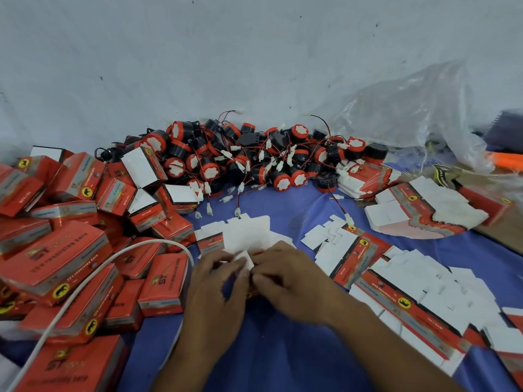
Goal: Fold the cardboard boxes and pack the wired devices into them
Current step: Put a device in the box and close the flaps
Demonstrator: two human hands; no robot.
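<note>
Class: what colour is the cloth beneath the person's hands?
The cloth is plain blue; the head view shows it.

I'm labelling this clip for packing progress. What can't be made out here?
Head view:
- half-folded box: mostly covered by left hand and right hand; contents unknown.
- packed boxes: print motion-blurred.
- flat boxes: cut by right edge.
- plastic bag: veils whatever lies beneath.

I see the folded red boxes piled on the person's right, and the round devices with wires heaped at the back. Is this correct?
Not quite. The head view shows the folded red boxes piled on the person's left, not right; flat unfolded boxes lie on the right. The round devices with wires are indeed heaped at the back.
</note>
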